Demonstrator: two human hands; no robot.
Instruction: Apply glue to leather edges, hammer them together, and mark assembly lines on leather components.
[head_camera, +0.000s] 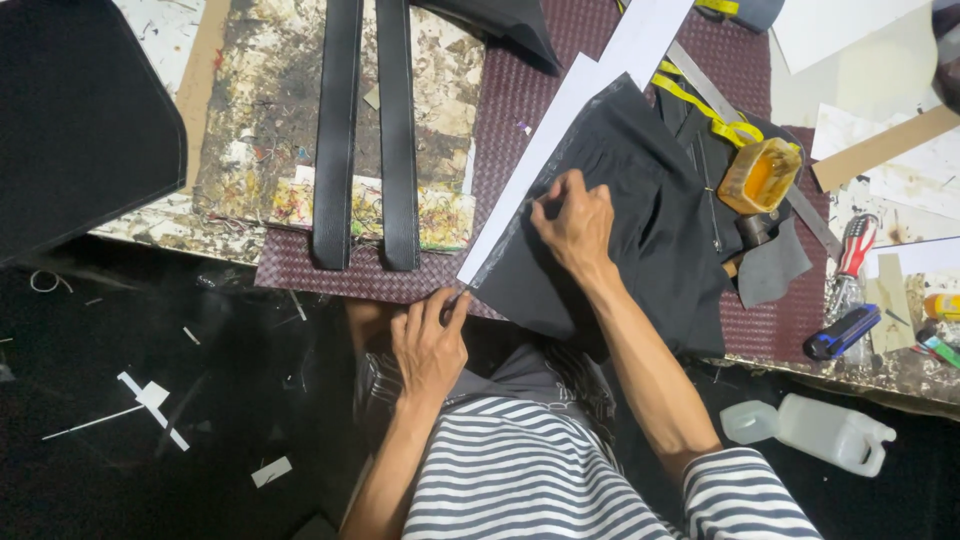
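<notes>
Black fabric panel (640, 230) lies on woven maroon surface (520, 110), white paper strip (560, 130) along its edge. Right hand (575, 222) presses panel, fingers curled together. Left hand (430, 345) pinches panel's lower corner, fingers closed. Two black straps (365, 130) well apart.

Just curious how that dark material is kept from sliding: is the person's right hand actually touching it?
Touching. The head view shows the right hand pressed flat on the black sheet, fingers spread beside the white strip, with no gap between them.
</notes>
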